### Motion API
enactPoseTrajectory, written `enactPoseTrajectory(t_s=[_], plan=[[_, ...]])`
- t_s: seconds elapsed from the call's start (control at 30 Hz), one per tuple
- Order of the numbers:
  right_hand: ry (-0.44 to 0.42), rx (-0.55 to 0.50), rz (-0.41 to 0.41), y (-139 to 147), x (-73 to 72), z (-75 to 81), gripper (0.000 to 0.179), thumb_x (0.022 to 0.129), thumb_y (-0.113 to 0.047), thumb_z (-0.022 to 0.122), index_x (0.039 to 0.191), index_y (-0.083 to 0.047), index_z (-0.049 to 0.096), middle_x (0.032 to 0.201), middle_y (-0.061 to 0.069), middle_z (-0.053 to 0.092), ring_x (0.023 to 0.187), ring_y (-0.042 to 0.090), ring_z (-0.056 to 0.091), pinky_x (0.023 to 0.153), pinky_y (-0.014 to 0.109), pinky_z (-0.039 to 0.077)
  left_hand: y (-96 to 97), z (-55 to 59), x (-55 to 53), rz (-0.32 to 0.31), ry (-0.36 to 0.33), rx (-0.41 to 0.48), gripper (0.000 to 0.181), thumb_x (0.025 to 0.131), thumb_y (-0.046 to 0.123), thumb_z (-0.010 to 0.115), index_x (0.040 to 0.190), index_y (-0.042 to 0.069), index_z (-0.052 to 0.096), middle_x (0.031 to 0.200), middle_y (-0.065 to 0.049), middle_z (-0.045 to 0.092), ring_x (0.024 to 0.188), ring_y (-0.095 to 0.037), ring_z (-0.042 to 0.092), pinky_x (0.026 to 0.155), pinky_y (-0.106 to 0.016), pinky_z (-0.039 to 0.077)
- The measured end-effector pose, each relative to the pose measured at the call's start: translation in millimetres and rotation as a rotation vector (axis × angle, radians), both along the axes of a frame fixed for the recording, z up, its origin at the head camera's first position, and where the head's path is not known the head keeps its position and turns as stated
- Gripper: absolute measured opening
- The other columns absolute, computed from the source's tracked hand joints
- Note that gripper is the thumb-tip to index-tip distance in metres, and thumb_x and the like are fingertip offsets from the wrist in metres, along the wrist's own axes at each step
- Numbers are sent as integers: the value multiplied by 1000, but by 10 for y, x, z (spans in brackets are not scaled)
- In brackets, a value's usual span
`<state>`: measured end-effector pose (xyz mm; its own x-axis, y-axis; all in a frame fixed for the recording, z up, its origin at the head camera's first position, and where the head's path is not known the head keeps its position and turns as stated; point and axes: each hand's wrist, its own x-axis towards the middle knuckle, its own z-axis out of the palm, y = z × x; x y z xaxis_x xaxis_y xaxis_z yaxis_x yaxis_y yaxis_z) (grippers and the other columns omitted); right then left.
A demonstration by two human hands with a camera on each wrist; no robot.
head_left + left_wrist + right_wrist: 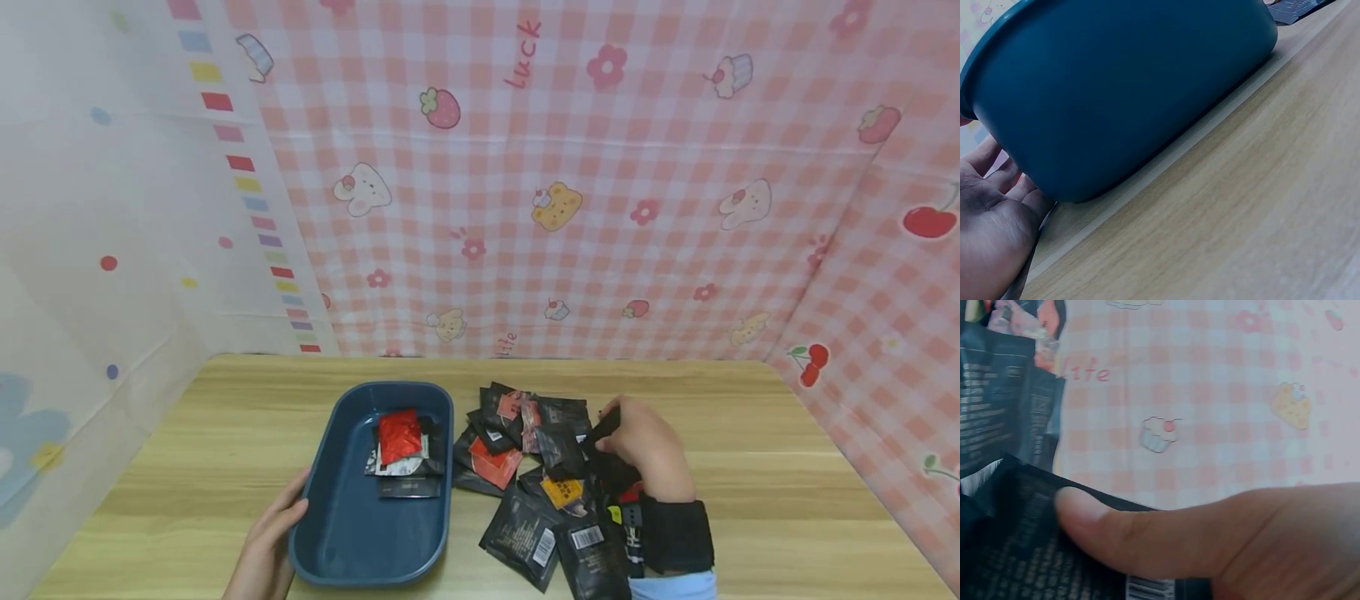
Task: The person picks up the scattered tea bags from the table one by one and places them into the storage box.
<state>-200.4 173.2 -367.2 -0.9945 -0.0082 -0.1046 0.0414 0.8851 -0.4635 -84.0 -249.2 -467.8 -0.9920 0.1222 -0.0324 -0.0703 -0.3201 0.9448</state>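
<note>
On the table stands a dark blue plastic tub point(352, 533) with a few sachets inside, a red one point(400, 435) uppermost. My left hand point(272, 529) rests against the tub's left side; in the left wrist view its fingers point(1007, 175) touch the outer wall under the rim. To the tub's right lies a loose pile of black sachets point(521, 529), some with red or orange labels. At the pile's right side my right hand point(645, 446) pinches a black sachet point(1029, 544), printed with small text and a barcode, under the thumb. The fingers behind it are hidden.
A wooden tabletop point(765, 483) carries everything. Pink checked cloth point(480, 250) hangs behind it, with more cloth on both sides. A black band point(678, 536) wraps the right wrist, close above the pile's edge.
</note>
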Motion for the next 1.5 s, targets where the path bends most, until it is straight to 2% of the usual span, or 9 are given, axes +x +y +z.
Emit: enactPoseTrajectory(t_s=[0.17,0.27,0.43,0.63,0.73,0.9,1.07,1.3,1.5], plan=[[131,22,-53,-39,73,123,45,76,-16,73,116,2,61,96,25,71,71,30,63,62,46,53,14,3,-11,10,-16,-13,62,102,21,32,150,-1,0,121,36,53,113,10,50,90,-11,47],[232,58,-72,-133,120,206,47,78,-17,71,121,1,60,99,26,71,72,33,64,59,47,53,16,6,-15,31,-50,-36,64,102,23,34,150,-1,0,118,37,54,111,11,50,88,-10,47],[394,80,-86,-376,205,298,32,81,-11,66,111,-4,68,100,24,72,72,35,64,51,47,52,16,4,-12,56,-84,-66,65,101,26,36,151,0,2,116,38,53,109,12,50,87,-10,47],[544,92,-25,-693,277,297,22,82,-4,62,101,-9,73,96,15,74,71,30,64,49,46,53,28,-8,-17,45,-60,-44,59,102,23,34,152,6,9,118,36,54,111,10,50,88,-11,47],[605,96,52,-862,300,271,23,82,-2,63,100,-11,75,95,10,73,76,27,65,53,43,55,38,2,-21,54,-90,-55,60,102,24,35,152,6,9,117,36,55,110,10,51,87,-12,48],[716,85,282,-1116,346,215,26,79,-6,69,101,-18,76,99,5,72,85,21,64,65,36,57,38,43,-24,68,-153,-100,66,101,30,36,151,3,4,113,37,55,107,11,52,86,-12,48],[780,88,454,-1319,392,151,27,76,-12,73,101,-24,76,99,0,71,87,18,61,73,33,56,26,48,-31,68,-159,-105,65,101,31,37,152,4,5,113,37,54,107,11,51,86,-12,48],[758,140,677,-1540,410,-50,24,84,-20,67,106,-27,74,107,-1,69,97,14,59,81,31,54,-5,3,-18,48,-96,-90,62,102,25,35,151,2,5,116,35,55,109,9,52,87,-13,49],[711,222,752,-1660,408,-215,27,89,-22,62,114,-24,69,112,0,69,100,15,57,87,33,53,12,18,-34,51,-124,-98,65,101,27,36,151,0,2,114,36,55,107,9,53,86,-13,49]])
